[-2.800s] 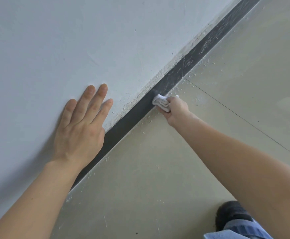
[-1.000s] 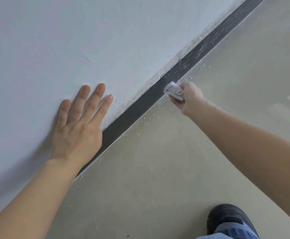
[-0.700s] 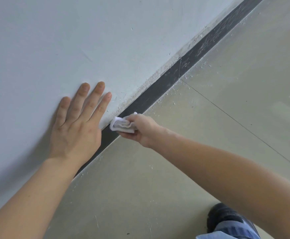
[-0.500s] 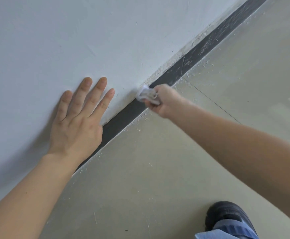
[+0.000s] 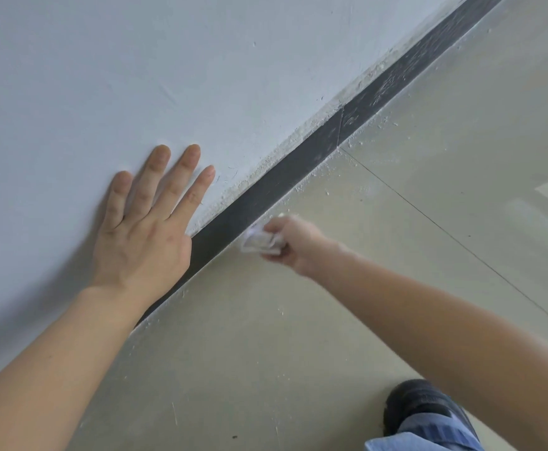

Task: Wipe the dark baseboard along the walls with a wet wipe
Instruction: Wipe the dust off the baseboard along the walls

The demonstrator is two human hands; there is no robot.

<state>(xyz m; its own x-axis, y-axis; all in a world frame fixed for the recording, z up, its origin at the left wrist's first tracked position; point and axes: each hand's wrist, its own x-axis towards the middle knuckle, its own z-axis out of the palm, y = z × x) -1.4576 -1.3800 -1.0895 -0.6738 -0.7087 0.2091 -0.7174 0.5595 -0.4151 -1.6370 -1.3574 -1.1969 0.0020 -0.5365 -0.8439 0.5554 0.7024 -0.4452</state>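
Note:
A dark baseboard (image 5: pixel 302 164) runs diagonally from lower left to upper right between the white wall (image 5: pixel 233 60) and the floor. My right hand (image 5: pixel 294 244) grips a crumpled white wet wipe (image 5: pixel 259 243), blurred, at the baseboard's lower edge where it meets the floor. My left hand (image 5: pixel 145 232) lies flat on the wall with straight fingers, just left of the baseboard. The baseboard's far stretch at the upper right shows pale streaks; the stretch near my hands looks plain dark.
The beige tiled floor (image 5: pixel 429 190) carries white crumbs along the baseboard's foot. A black shoe (image 5: pixel 419 405) and a blue trouser leg (image 5: pixel 429 434) stand at the bottom right. A rough plaster ridge (image 5: pixel 298 138) edges the baseboard's top.
My right hand has swept the wipe back and forth along the baseboard: far right, then near my left hand, then right, and now back left and lower. My left hand stayed on the wall.

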